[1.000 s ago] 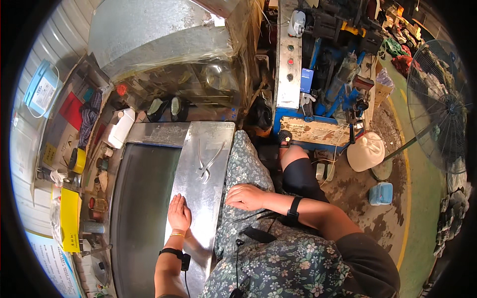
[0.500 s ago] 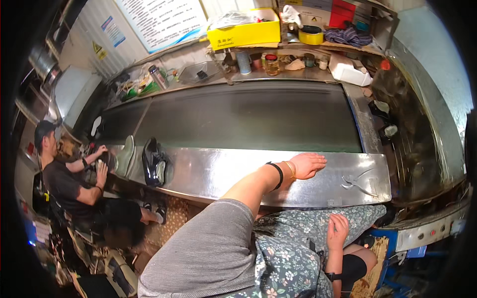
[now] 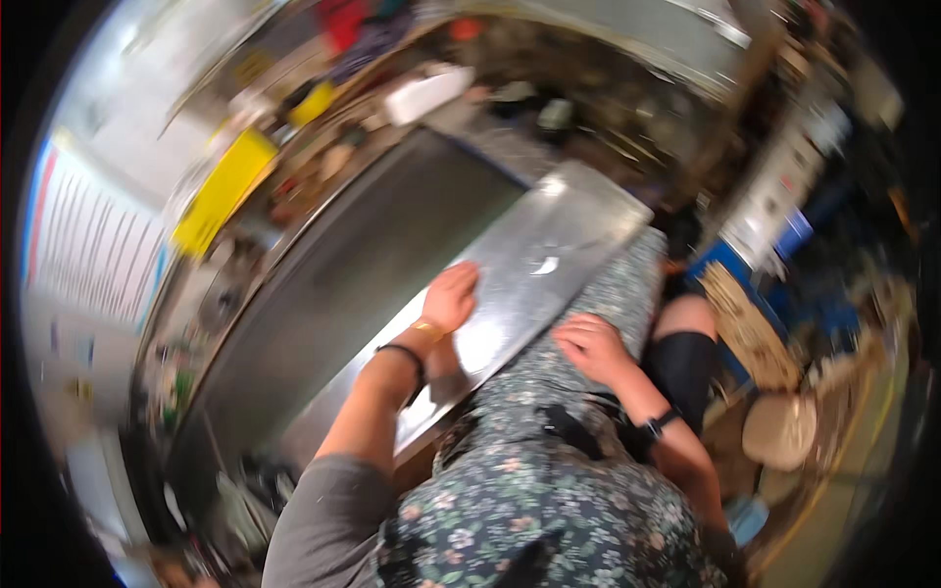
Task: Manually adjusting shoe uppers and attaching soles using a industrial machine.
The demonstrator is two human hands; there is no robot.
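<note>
My left hand (image 3: 453,297) rests on the shiny metal ledge (image 3: 510,299), beside the edge of the dark conveyor belt (image 3: 343,284). Its fingers lie fairly flat and nothing shows in them. A black band and a gold bracelet circle that wrist. Over my lap, close to the ledge's near edge, is my right hand (image 3: 594,349), loosely bent and holding nothing visible. It lies over my dark floral apron (image 3: 549,500). A small bright shape (image 3: 545,265) on the ledge is too blurred to name with certainty.
Beyond the belt, a shelf carries a yellow box (image 3: 223,193) and a white container (image 3: 429,95). A worn wooden board (image 3: 750,323) and a round tan stool seat (image 3: 779,431) stand to my right. Dark shoes (image 3: 270,480) blur at the ledge's left end.
My view has swung strongly to the right, blurring the scene. The co-worker at left has left clear view. My left hand stays on the ledge; my right hand has turned lower over my lap.
</note>
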